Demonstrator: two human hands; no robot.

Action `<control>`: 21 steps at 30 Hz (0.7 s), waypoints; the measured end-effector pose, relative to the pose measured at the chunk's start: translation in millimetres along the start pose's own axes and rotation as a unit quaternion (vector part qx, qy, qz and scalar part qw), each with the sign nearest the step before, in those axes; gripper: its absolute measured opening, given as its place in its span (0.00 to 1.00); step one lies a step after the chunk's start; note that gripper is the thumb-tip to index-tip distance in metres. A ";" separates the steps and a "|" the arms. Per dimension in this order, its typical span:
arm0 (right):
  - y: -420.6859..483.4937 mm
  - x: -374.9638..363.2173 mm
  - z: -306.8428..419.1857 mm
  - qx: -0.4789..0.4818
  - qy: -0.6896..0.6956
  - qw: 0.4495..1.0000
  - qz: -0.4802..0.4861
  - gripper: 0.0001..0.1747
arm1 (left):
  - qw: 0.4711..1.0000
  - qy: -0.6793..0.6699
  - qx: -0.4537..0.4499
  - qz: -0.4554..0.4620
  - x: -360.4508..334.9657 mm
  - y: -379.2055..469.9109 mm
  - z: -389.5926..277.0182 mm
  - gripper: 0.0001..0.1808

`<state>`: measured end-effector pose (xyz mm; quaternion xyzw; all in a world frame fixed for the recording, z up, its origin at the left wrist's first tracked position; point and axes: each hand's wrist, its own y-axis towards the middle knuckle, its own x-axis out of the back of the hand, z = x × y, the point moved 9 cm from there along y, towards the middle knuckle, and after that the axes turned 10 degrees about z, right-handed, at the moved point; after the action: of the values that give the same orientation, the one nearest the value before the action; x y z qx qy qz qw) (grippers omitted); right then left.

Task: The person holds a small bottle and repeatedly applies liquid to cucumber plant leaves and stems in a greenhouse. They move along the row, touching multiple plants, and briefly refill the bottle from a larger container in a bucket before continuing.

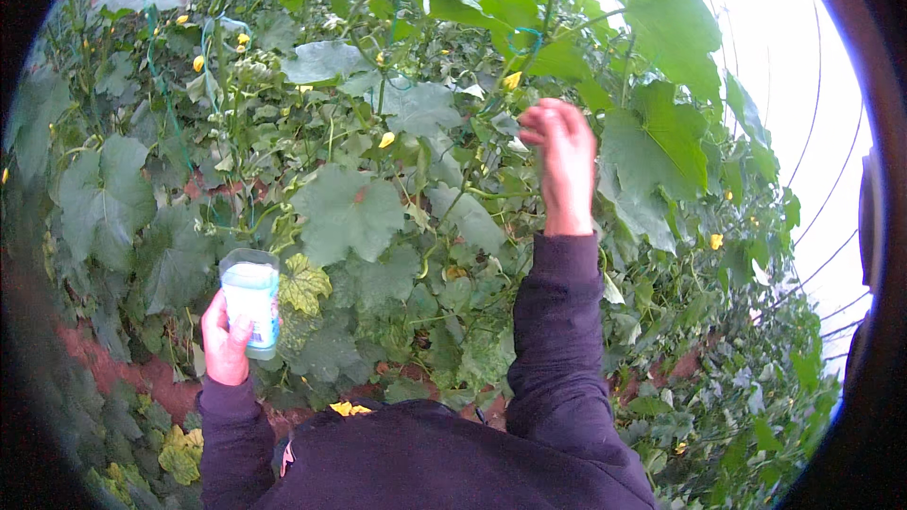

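My left hand (225, 346) grips a clear plastic container (249, 297) with a printed label, its wide mouth facing up. Whitish or pale blue shows inside, too bright to make out. Higher up on the right, my right hand (565, 149) is raised among the vines, blurred, with its fingers curled. Just above its fingertips is a yellow flower (511, 80) on a climbing cucurbit plant, with a small gap between them. Whether something small sits between those fingers cannot be seen. Another yellow flower (386, 139) hangs to the left of this hand.
Broad green leaves (351, 212) fill the space in front of me. Blue-green twine (152, 64) supports stems at the left, and a twine loop (526, 40) circles a stem above my right hand. Reddish soil (166, 386) shows below. Pale sheeting (786, 85) with curved ribs rises at right.
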<state>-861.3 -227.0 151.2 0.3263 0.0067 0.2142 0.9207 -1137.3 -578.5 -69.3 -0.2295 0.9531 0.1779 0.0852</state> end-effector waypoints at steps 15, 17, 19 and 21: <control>-13.3 -100.0 -77.5 -0.099 0.161 0.942 0.278 0.30 | 0.993 0.026 0.013 0.112 -72.1 20.2 6.2 0.44; -19.4 -104.4 -58.7 -0.033 0.132 0.942 0.307 0.29 | 0.992 0.030 0.008 0.123 -80.0 26.3 -2.1 0.45; -24.8 -106.0 -43.6 -0.012 0.092 0.944 0.315 0.29 | 0.991 0.025 0.002 0.131 -85.4 33.8 -15.5 0.46; -29.2 -102.5 -34.2 -0.043 0.038 0.956 0.289 0.29 | 0.990 0.037 -0.017 0.135 -87.1 43.2 -38.2 0.47</control>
<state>-948.2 -267.7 93.5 0.2658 -0.0627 0.4835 0.8317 -1083.9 -521.6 0.1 -0.1069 0.9747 0.1951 0.0208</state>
